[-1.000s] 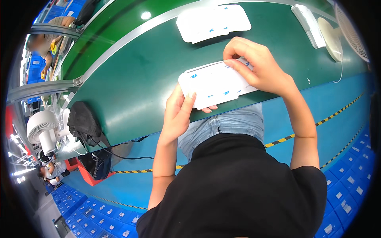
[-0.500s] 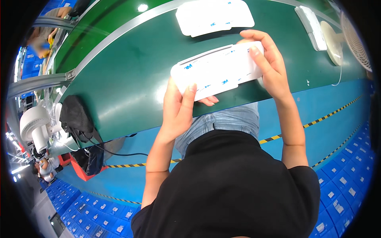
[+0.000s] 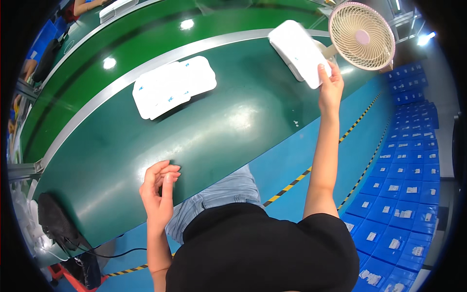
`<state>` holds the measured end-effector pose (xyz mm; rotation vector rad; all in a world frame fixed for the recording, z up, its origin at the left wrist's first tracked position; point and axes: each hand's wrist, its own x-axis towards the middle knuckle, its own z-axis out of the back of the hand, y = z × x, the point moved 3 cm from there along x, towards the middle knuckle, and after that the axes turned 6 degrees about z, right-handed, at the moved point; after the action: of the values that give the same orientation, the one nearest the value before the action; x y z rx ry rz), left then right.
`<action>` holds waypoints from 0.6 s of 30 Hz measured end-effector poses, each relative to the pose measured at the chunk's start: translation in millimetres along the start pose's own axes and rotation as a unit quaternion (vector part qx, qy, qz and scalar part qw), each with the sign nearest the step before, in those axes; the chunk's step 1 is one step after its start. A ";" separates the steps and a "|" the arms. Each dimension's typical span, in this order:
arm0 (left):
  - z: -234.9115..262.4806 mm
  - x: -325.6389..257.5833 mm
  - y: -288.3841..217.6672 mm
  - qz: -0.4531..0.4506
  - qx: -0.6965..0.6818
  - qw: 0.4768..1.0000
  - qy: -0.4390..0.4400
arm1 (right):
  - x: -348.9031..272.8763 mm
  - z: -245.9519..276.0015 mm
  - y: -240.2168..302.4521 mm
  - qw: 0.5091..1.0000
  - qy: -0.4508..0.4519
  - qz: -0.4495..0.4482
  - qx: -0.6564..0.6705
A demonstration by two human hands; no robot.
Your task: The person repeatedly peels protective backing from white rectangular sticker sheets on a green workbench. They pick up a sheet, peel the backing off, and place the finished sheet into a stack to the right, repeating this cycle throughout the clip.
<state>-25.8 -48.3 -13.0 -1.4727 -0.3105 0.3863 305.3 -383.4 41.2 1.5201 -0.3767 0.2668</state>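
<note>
My right hand (image 3: 332, 87) is at the far right of the table, its thumb on top of one end of a flat white panel (image 3: 304, 53) with rounded corners. The panel lies over other white panels (image 3: 293, 69), whose edges show along its left side; whether it rests fully on them I cannot tell. My left hand (image 3: 158, 190) is above the near part of the green table, empty, its fingers loosely bent and the thumb apart. Further off, left of centre, lie stacked white panels (image 3: 165, 87) with small blue marks on top.
A round fan (image 3: 362, 36) stands beside the panels at the right. A metal rail (image 3: 121, 73) runs along the far side of the green table (image 3: 219, 141). A black bag (image 3: 58, 219) sits at the left end. Blue bins (image 3: 399, 187) fill the floor at the right.
The view has swung right. My left hand has let go of the white panel and come away; my right hand has carried a panel over to those beside the fan.
</note>
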 end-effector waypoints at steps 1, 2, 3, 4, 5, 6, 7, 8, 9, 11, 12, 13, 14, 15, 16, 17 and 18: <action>-0.2 -1.7 -1.3 -0.005 0.024 1.000 -0.005 | 17.6 12.2 -10.2 0.999 -0.036 -0.002 -0.027; -0.3 -2.7 -2.6 -0.009 0.048 0.999 -0.008 | 31.7 21.2 -24.0 0.998 -0.049 -0.019 -0.042; 0.1 -2.6 -3.0 -0.011 0.044 0.999 -0.010 | 43.6 29.6 -35.5 0.996 -0.063 -0.034 -0.061; 0.1 -2.2 -3.2 -0.012 0.041 0.999 -0.011 | 53.7 38.6 -47.5 0.993 -0.077 -0.049 -0.079; -0.2 -1.3 -2.0 -0.012 0.039 0.999 -0.012 | 60.7 47.1 -60.8 0.992 -0.061 -0.045 -0.105; -0.3 -1.0 -2.6 -0.015 0.051 0.999 -0.011 | 66.8 53.6 -75.5 0.990 -0.044 -0.042 -0.127; -0.4 -1.0 -2.0 -0.017 0.062 0.998 -0.010 | 71.7 56.0 -89.7 0.988 -0.026 -0.038 -0.149; 1.2 -2.2 -2.5 -0.019 0.075 0.997 -0.010 | 71.2 49.3 -97.2 0.989 -0.041 -0.030 -0.137; 1.6 -2.8 -3.5 -0.022 0.077 0.997 -0.012 | 71.7 47.8 -100.3 0.986 -0.037 -0.027 -0.159; 1.0 -2.6 -4.8 -0.027 0.080 0.996 -0.011 | 73.5 48.9 -104.5 0.978 -0.030 -0.020 -0.204; 0.5 -2.1 -4.5 -0.027 0.081 0.996 -0.009 | 75.1 51.2 -104.8 0.971 -0.020 -0.010 -0.240; 0.9 -2.7 -4.5 -0.026 0.084 0.996 -0.009 | 75.2 50.5 -106.1 0.962 -0.007 -0.003 -0.273; 0.8 -2.9 -4.6 -0.026 0.087 0.996 -0.008 | 74.1 46.3 -99.9 0.952 0.004 0.006 -0.306; 0.7 -2.9 -5.5 -0.027 0.089 0.996 -0.008 | 71.7 41.7 -95.1 0.942 0.014 0.009 -0.335; 0.7 -2.9 -6.8 -0.029 0.092 0.995 -0.008 | 68.0 36.9 -91.0 0.931 0.023 0.012 -0.364; 0.3 -2.6 -7.4 -0.031 0.094 0.995 -0.007 | 64.0 31.9 -83.9 0.919 0.031 0.015 -0.393; 0.1 -2.5 -7.0 -0.032 0.093 0.995 -0.007 | 62.0 30.0 -80.5 0.903 0.035 0.030 -0.427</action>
<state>-27.7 -49.7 -6.0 -1.2746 -0.3234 0.3642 391.9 -420.5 -7.4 0.6321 -0.4097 0.1665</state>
